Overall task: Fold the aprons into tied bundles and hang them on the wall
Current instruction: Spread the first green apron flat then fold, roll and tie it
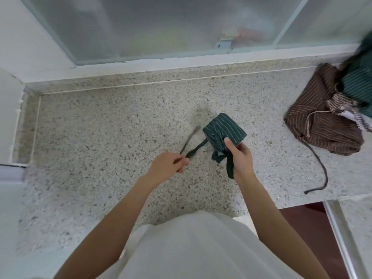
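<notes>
A dark green striped apron is rolled into a bundle [224, 128] over the speckled stone counter [100, 127]. My right hand [240, 156] grips the bundle's near end, thumb on the cloth, with a knotted strap end [222, 158] hanging below it. My left hand [170, 163] pinches the apron's dark tie strap [196, 150], which runs taut from the bundle; a blurred loose end [190, 137] sticks out beyond the fingers.
A crumpled brown striped apron [324, 119] lies at the right, its dark strap [320, 170] trailing toward the counter's front edge. More green striped cloth [360, 77] is piled at the far right. A frosted sliding window [181, 27] runs along the back.
</notes>
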A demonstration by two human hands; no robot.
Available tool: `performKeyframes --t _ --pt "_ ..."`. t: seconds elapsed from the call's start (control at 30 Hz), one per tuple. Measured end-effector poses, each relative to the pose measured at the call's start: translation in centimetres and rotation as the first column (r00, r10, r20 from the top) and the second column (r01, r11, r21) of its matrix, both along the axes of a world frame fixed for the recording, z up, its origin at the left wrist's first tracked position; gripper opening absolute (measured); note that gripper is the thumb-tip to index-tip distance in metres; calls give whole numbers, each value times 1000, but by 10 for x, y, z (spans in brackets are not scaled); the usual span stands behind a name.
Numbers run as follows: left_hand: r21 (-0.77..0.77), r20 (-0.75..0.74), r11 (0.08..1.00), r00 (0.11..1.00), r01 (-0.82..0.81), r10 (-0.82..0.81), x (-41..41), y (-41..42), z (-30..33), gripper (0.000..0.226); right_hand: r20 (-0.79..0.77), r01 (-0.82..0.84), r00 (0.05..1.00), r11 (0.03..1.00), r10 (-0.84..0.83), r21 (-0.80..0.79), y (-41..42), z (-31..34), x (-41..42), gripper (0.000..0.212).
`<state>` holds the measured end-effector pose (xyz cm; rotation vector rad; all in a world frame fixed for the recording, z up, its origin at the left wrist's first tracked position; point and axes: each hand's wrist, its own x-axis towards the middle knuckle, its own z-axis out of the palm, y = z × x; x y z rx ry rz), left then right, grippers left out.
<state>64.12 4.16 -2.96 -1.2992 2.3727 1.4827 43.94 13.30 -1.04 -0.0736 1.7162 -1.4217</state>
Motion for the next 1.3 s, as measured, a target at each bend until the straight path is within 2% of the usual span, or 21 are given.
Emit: performKeyframes --t 0.07,0.17,0.23,0.3,0.4,0.47,0.53,0.63,0.8,0.9,0.97,1.03,1.1,1.13,1.17,1.2,1.23,1.3 --pt "-47 176 995 981 89 -80 18 1 -2 31 -130 10 992 999 -5 39 7 2 -1 30" --pt "-153 404 966 905 210 -132 38 2 0 35 -327 -72 940 995 92 73 15 7 1 31" --pt "-221 452 950 886 222 -101 42 6 1 32 -354 -144 923 988 151 47 19 13 5 34" --pt "-293 355 945 934 144 -33 41 8 1 35 -353 -196 918 981 180 -10 20 19 8 35" --pt "-379 -21 925 999 -39 33 28 13 6 31 -340 -248 918 964 204 -94 23 29 13 35" --pt "-318 -230 939 972 -129 56 11 18 14 28 -323 -260 923 958 209 -121 24 33 15 33" --pt "-215 -338 957 934 -192 111 -8 24 21 23 -303 -252 931 959 203 -130 25 36 16 30" --pt "-57 -371 978 914 -199 164 -30 33 25 23 -266 -224 948 962 177 -159 27 38 17 27" --pt "32 -319 970 918 -240 238 -42 39 15 35 -216 -177 967 966 135 -187 29 40 17 29" --pt "-61 -261 981 951 -185 163 -41 34 4 31 -201 -192 967 967 157 -169 28 40 17 28" --pt "-95 -279 982 951 -165 133 -41 32 2 26 -209 -215 962 962 178 -168 28 40 17 28" --pt "-147 -309 978 946 -147 96 -39 32 3 26 -250 -190 957 970 149 -153 24 40 18 29" --pt "-223 -221 973 975 -59 9 -33 34 5 27 -356 -113 931 990 75 -86 19 35 18 31" --pt "-261 -135 965 990 4 -41 -30 35 6 29 -460 -75 886 997 57 -20 17 31 16 33" --pt "-294 -46 954 996 64 -81 -25 34 9 30 -601 -62 794 996 92 71 15 25 13 36" --pt "-330 28 938 994 109 -106 -22 32 13 31 -741 -80 641 977 201 196 15 18 7 40" --pt "-387 86 910 989 147 -123 -19 27 19 30 -818 -110 449 930 360 350 16 11 0 44" --pt "-538 128 818 979 203 -158 -15 15 34 27 -770 -237 67 760 634 605 19 5 -10 47"
